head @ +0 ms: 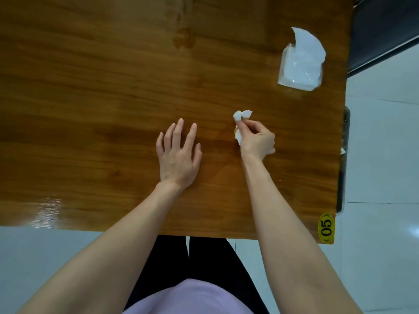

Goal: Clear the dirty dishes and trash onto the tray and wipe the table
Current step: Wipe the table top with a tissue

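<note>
Right hand (pixel 257 141) pinching crumpled tissue (pixel 242 115) on desk (pixel 102 98), left hand (pixel 179 155) flat, fingers spread, clear pack (pixel 299 69) holding white tissues, 1 sticking out

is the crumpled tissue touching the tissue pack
Apart. The head view shows bare table between the crumpled tissue, pinched by the right hand, and the tissue pack.

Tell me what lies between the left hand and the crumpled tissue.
Nothing: in the head view, only bare wooden table shows between the open left hand and the crumpled tissue pinched in the fingers of the right hand.
</note>
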